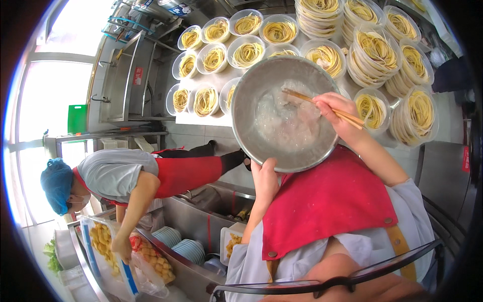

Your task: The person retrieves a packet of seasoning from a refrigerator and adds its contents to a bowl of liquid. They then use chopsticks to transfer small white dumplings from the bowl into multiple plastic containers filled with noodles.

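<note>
Before my chest is a large round metal bowl [241,124] holding a pale, translucent, glistening mass of food [288,120], whose exact kind I cannot tell. My left hand [266,179] grips the near rim, thumb on the outside and the other fingers mostly hidden. A pair of wooden chopsticks [302,95] is in my right hand [337,111], their tips in or just above the pale mass. Just beyond the bowl stand clear plastic tubs [247,53] of yellow, noodle-like strands, some partly hidden by it.
More filled tubs [373,56] are stacked at the right of the table [185,119]. To the left a co-worker in a red apron [188,175] bends over a bin of yellow pieces [102,241]. Stacked pale-blue bowls [188,251] stand near a steel counter.
</note>
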Demonstrator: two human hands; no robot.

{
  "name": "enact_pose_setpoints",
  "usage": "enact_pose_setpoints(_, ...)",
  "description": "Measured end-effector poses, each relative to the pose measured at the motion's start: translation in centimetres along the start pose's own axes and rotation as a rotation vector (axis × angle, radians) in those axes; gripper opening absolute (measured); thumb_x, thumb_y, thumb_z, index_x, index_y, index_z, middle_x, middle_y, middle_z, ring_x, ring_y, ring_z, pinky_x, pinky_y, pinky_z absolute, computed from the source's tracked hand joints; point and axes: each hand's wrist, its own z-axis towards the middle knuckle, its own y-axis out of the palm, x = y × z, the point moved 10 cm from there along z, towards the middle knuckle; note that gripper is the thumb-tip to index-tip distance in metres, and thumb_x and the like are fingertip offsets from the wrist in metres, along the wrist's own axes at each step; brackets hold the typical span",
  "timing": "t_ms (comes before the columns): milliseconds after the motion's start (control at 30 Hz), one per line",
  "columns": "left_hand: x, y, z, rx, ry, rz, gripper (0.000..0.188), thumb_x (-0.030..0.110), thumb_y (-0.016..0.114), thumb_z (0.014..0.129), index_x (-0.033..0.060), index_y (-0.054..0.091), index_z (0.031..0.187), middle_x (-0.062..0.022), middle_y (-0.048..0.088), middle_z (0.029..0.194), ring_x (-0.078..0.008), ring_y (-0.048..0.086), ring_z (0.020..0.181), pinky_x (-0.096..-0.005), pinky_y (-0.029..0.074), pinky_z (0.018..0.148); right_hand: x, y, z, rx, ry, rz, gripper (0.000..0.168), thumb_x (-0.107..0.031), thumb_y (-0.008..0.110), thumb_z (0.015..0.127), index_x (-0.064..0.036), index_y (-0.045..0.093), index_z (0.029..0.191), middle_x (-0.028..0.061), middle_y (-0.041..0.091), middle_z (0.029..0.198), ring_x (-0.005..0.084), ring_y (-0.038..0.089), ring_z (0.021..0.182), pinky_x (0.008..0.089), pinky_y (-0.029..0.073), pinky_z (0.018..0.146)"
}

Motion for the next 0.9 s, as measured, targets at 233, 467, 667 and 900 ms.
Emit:
enact_pose_setpoints(233, -1.4, 2.6, 0.2, -0.024, -0.046, 0.075, 0.041, -0.004, 0.044, 0.079, -0.0012, 0.045, 0.120, -0.0136, 0.057, 0.106, -0.0227, 0.063, 0.083, -0.0333, 0.057, 0.058, -0.1, -2.9, -1.1, -0.035, -0.063, -0.196, 0.017, -0.015, 0.062, 0.090, 0.002, 0.065, 0.091, 0.0099, 0.064, 0.078, 0.0196, 0.061, 0.068, 0.0294, 0.047, 0.061)
enact_pose_setpoints(467, -2.7, 4.0, 0.9, -0.110, 0.029, 0.117, 0.044, -0.007, 0.042, 0.080, -0.0021, 0.044, 0.123, -0.0138, 0.057, 0.109, -0.0211, 0.062, 0.090, -0.0304, 0.057, 0.066, 8.1, -2.8, -1.5, 0.229, 0.484, 0.447, 0.024, -0.023, 0.059, 0.094, 0.000, 0.065, 0.093, 0.0081, 0.067, 0.075, 0.0089, 0.057, 0.060, 0.0231, 0.045, 0.055)
enact_pose_setpoints(667, -2.0, 6.6, 0.3, -0.184, -0.102, 0.059, 0.047, -0.009, 0.041, 0.079, -0.0025, 0.042, 0.126, -0.0149, 0.057, 0.110, -0.0233, 0.063, 0.092, -0.0323, 0.057, 0.070, 11.2, -2.8, -3.0, 0.374, 0.694, 0.972, 0.026, -0.025, 0.057, 0.095, 0.000, 0.062, 0.096, 0.0118, 0.067, 0.076, 0.0070, 0.055, 0.057, 0.0185, 0.042, 0.052)
enact_pose_setpoints(900, -0.7, 5.6, 3.4, -0.233, -0.055, 0.073, 0.049, -0.009, 0.041, 0.079, -0.0026, 0.040, 0.127, -0.0162, 0.057, 0.110, -0.0263, 0.064, 0.089, -0.0351, 0.059, 0.066, 8.3, -6.7, -2.7, 0.470, 0.535, 1.006, 0.025, -0.025, 0.058, 0.095, 0.000, 0.061, 0.097, 0.0149, 0.066, 0.076, 0.0076, 0.054, 0.056, 0.0177, 0.038, 0.047)
